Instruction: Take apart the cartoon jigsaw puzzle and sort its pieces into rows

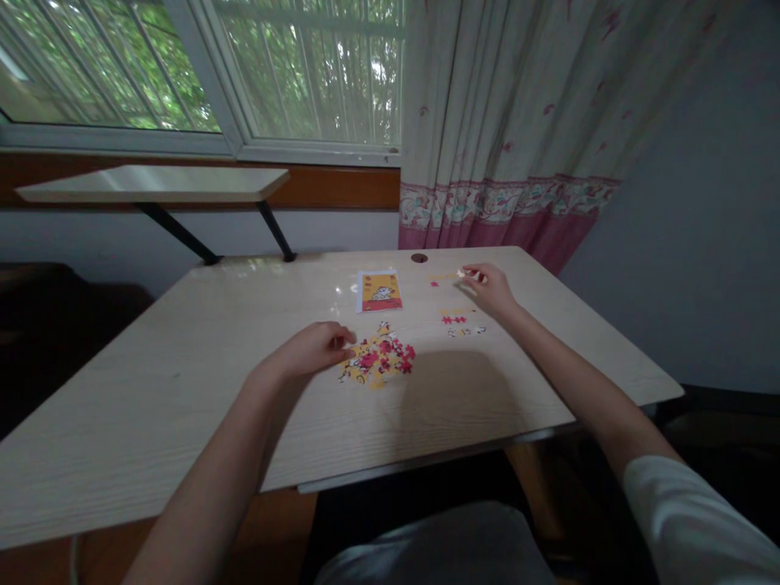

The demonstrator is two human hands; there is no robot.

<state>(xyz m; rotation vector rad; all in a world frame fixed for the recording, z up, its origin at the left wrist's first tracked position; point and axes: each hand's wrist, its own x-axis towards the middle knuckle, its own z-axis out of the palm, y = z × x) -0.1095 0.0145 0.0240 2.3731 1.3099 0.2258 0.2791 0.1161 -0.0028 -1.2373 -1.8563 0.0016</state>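
Observation:
A pile of red, yellow and white jigsaw pieces [383, 357] lies on the pale wooden desk. My left hand [322, 345] rests at the pile's left edge with its fingers curled; whether a piece is between them I cannot make out. Farther off on the right, my right hand [484, 286] pinches a whitish jigsaw piece [461, 274] just by a few yellow pieces and one red piece [434, 284]. Nearer me lie short rows of sorted pieces: yellow ones, red ones [453, 320] and white ones [466, 331]. Behind the pile is a yellow-and-red picture card [381, 292] showing a white animal.
The desk [183, 374] has a round cable hole [419, 258] near its back edge. A raised shelf [158, 185] on black brackets stands at the back left. Behind are a barred window [310, 73] and a patterned curtain [500, 122].

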